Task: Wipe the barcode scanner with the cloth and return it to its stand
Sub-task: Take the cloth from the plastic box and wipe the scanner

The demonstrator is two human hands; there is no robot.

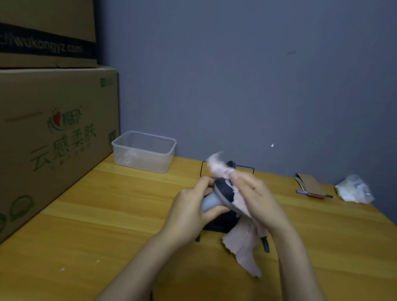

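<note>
You have a yellow wooden table [119, 215] before you; on it stand stacked cardboard boxes [42, 141] at the left, a clear plastic container [143, 151] beside them, a black stand [219, 224] in the middle; at the far right lie a brown card sleeve [311, 185] and a crumpled plastic bag [355, 189].

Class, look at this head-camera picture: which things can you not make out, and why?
- barcode scanner: front hidden by the cloth and right hand.
- stand: mostly behind both hands; left hand.
- Upper cloth end: motion-blurred.
- cardboard box print: blurred, cut off at the left edge.
</note>
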